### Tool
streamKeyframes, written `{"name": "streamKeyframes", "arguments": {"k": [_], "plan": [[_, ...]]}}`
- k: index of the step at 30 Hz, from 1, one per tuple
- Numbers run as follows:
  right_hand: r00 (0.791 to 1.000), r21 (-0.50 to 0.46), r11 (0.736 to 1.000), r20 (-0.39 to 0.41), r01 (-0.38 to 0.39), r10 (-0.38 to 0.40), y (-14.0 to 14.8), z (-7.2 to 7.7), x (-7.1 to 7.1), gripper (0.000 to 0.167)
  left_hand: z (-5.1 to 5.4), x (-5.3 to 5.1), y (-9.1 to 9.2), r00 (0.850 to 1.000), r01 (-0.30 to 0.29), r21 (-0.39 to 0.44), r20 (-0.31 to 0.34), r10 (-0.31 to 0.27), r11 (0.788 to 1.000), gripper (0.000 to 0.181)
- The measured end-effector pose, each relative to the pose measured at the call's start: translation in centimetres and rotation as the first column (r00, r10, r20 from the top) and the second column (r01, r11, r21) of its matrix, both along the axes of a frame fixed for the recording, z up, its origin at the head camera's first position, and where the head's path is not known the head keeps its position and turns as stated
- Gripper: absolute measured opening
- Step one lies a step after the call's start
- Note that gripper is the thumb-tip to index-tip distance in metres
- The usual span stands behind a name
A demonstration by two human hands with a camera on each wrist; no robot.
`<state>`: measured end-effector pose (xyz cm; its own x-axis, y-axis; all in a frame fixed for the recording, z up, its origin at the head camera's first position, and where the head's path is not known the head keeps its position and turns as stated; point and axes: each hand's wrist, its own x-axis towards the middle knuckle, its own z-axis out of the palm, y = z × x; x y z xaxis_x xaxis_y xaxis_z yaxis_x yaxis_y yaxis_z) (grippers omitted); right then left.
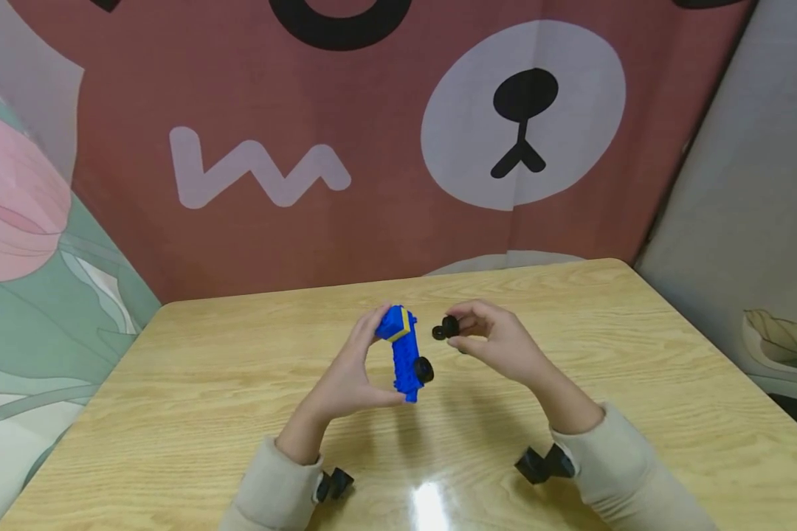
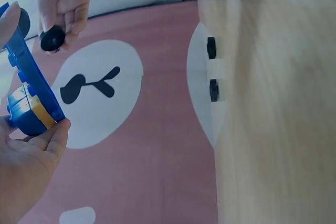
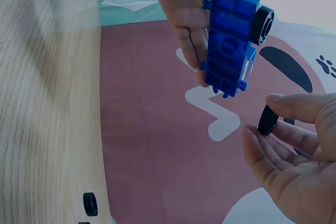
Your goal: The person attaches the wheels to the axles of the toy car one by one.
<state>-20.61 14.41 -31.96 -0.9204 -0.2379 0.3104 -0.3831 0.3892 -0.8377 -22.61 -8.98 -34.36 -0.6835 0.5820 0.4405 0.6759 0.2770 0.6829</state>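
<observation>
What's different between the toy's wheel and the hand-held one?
The mounted wheel sits on the blue toy; the held wheel is pinched by the right hand. In the right wrist view, the mounted wheel shows its hub, while the held wheel looks nearly edge-on. Both are black and round.

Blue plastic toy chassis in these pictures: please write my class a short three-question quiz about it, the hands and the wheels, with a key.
1. Which hand holds the blue plastic toy chassis with the yellow strip?
2. True or false: the right hand is holding nothing.
3. Fill the gap: in the left wrist view, ____ loose black wheels lie on the pale wood-grain table.

Key
1. The left hand.
2. False; it pinches a round black wheel.
3. Two.
</observation>
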Motion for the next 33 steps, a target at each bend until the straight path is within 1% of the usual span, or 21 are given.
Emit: {"name": "streamKeyframes", "arguments": {"k": [3,7,9,10,13,14,16,17,21,23,25,29,33], "plan": [[1.000,-0.030,0.999,0.014,-0.020,0.020,-0.1,0.0,0.1,0.033,-0.1,0.2,0.0,1.000,0.015,0.002,-0.007,-0.015,1.000,0.110],[0.998,-0.087,0.995,0.036,-0.055,0.058,-0.3,0.3,0.2,0.032,0.3,0.6,0.0,1.000,0.023,-0.011,-0.003,-0.024,1.000,0.109],[0.996,-0.116,0.990,0.047,-0.076,0.082,-0.4,0.4,0.2,0.033,1.4,1.4,0.1,0.999,0.031,-0.021,0.022,-0.031,0.999,0.107],[0.994,-0.125,0.989,0.052,-0.085,0.092,-0.4,0.4,0.2,0.032,1.9,1.7,0.1,0.999,0.038,-0.025,0.023,-0.038,0.999,0.106],[0.990,-0.155,0.981,0.063,-0.114,0.125,-0.4,0.5,0.2,0.033,2.3,2.2,0.2,0.998,0.040,-0.034,0.045,-0.039,0.999,0.106],[0.988,-0.170,0.977,0.066,-0.128,0.141,-0.3,0.4,0.2,0.033,2.3,2.3,0.2,0.998,0.040,-0.035,0.051,-0.038,0.999,0.106],[0.981,-0.209,0.965,0.072,-0.161,0.179,-0.2,0.2,0.2,0.033,1.5,2.0,0.2,0.998,0.041,-0.036,0.043,-0.039,0.999,0.108],[0.978,-0.227,0.958,0.072,-0.177,0.198,-0.1,0.2,0.2,0.033,1.2,1.8,0.2,0.998,0.038,-0.038,0.049,-0.037,0.999,0.108],[0.960,-0.289,0.926,0.071,-0.241,0.272,0.2,-0.3,0.4,0.034,1.0,2.1,0.6,0.998,0.047,-0.045,0.054,-0.045,0.998,0.107],[0.954,-0.300,0.918,0.068,-0.259,0.291,0.3,-0.5,0.5,0.035,1.0,2.2,0.8,0.998,0.050,-0.054,0.052,-0.047,0.997,0.107],[0.950,-0.312,0.911,0.064,-0.271,0.305,0.4,-0.7,0.6,0.035,1.1,2.4,1.0,0.997,0.053,-0.063,0.051,-0.050,0.997,0.106],[0.949,-0.331,0.903,0.064,-0.272,0.309,0.4,-0.8,0.6,0.033,1.3,2.5,1.3,0.997,0.058,-0.075,0.059,-0.053,0.996,0.105],[0.949,-0.330,0.905,0.068,-0.269,0.307,0.4,-0.8,0.7,0.034,1.1,2.4,1.4,0.995,0.066,-0.073,0.075,-0.061,0.995,0.105]]}}
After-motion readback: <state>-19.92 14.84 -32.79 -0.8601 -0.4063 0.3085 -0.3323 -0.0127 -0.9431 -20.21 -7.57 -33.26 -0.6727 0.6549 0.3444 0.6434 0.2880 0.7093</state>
